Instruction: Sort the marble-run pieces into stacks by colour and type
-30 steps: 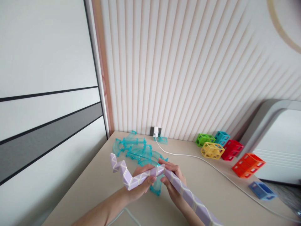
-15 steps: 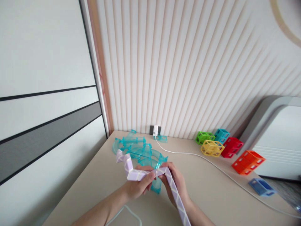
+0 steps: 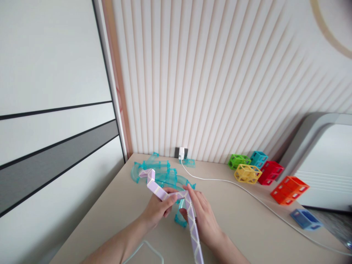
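Observation:
A lavender and white twist snake puzzle [image 3: 194,231] is held in the air over the table, bent in several places. My left hand [image 3: 158,209] is closed on its left stretch, thumb on top, with the zigzag end sticking out beyond. My right hand [image 3: 203,218] has its fingers and thumb around the sharp bend, and the long straight stretch hangs down past the palm toward me. Behind and below the puzzle lie translucent teal track pieces [image 3: 169,178], partly hidden by the hands and the puzzle.
Coloured open-frame blocks stand at the right: green [image 3: 238,161], yellow [image 3: 248,174], red [image 3: 271,172], orange [image 3: 290,190] and blue [image 3: 306,219]. A white cable [image 3: 217,179] runs from a wall charger [image 3: 181,153] across the table. A pale cord [image 3: 152,248] lies near the front edge.
The puzzle's long stretch has swung left and now hangs steeper. Its left part slants more, with the end section turned. My right hand has shifted slightly left with its fingers straighter.

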### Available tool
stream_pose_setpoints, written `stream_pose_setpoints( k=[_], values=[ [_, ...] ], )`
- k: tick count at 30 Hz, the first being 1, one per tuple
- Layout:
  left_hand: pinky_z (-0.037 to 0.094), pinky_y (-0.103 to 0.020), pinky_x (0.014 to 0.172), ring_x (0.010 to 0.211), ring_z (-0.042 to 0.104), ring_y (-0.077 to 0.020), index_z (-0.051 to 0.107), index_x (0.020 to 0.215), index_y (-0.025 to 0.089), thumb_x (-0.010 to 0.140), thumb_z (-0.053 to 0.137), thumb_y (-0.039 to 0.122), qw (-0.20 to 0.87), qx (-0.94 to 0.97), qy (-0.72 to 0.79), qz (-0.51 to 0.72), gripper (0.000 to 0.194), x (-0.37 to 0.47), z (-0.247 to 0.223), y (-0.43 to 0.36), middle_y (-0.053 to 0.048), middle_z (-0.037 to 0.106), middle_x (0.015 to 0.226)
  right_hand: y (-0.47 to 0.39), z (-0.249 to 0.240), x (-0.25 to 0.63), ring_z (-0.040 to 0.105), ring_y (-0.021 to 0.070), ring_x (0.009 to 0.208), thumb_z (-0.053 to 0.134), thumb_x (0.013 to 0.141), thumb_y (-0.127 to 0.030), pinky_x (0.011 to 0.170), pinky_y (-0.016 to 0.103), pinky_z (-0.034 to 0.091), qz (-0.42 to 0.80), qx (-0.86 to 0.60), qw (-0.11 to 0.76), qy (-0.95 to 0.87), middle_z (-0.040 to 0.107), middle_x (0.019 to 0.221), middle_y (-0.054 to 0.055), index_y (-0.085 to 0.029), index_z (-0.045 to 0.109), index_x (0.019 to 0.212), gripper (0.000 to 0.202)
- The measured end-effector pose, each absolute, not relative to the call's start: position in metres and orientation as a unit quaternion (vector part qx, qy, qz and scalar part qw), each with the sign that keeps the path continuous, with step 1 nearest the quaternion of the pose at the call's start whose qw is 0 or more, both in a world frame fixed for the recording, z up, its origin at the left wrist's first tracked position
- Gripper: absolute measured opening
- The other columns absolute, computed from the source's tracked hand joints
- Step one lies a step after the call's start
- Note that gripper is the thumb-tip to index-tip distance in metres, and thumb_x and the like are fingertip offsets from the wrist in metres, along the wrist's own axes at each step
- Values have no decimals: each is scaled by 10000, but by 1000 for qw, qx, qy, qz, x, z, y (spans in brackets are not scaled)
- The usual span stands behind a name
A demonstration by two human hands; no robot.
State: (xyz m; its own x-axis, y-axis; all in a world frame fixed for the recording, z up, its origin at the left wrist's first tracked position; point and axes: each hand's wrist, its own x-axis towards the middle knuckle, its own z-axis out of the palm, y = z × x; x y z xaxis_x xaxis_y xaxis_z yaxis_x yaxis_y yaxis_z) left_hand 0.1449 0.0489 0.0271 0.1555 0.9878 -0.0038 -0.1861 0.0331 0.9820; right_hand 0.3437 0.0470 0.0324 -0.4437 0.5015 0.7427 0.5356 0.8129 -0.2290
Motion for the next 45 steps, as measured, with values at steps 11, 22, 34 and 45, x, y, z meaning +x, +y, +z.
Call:
stream_pose_setpoints(
  k=[11, 22, 34, 45],
  values=[
    [291, -198, 388, 428, 462, -84, 685, 1120, 115, 754, 731, 650, 591, 493, 400, 497, 650, 137, 37, 50, 25, 596, 567, 52, 48, 367, 684, 229, 1124, 535, 1013, -152, 937, 411, 528, -114, -221, 382, -890, 737, 1221, 96, -250, 480, 1475, 476],
    [350, -214, 427, 468, 457, -77, 744, 954, 124, 804, 763, 509, 555, 583, 362, 470, 413, 138, 30, 48, 9, 572, 650, 51, 46, 363, 706, 232, 990, 703, 928, -218, 853, 398, 536, -81, -230, 452, -858, 754, 1073, 89, -220, 584, 1307, 397],
    [512, -398, 957, 1046, 653, -274, 765, 1147, 232, 887, 699, 442, 381, 702, 388, 459, 341, 132, 32, 45, -87, 749, 1070, 42, 18, 340, 707, 244, 887, 667, 931, -373, 811, 344, 568, 262, -389, 588, -659, 729, 925, 75, -210, 680, 1003, 178],
    [562, -300, 716, 848, 684, -224, 765, 1161, 230, 835, 736, 480, 410, 679, 401, 458, 412, 139, 32, 51, -100, 740, 1076, 63, 31, 338, 628, 207, 623, 637, 857, -666, 630, 305, 512, 436, -425, 576, -546, 696, 648, 67, -164, 700, 703, 529]
  ],
)
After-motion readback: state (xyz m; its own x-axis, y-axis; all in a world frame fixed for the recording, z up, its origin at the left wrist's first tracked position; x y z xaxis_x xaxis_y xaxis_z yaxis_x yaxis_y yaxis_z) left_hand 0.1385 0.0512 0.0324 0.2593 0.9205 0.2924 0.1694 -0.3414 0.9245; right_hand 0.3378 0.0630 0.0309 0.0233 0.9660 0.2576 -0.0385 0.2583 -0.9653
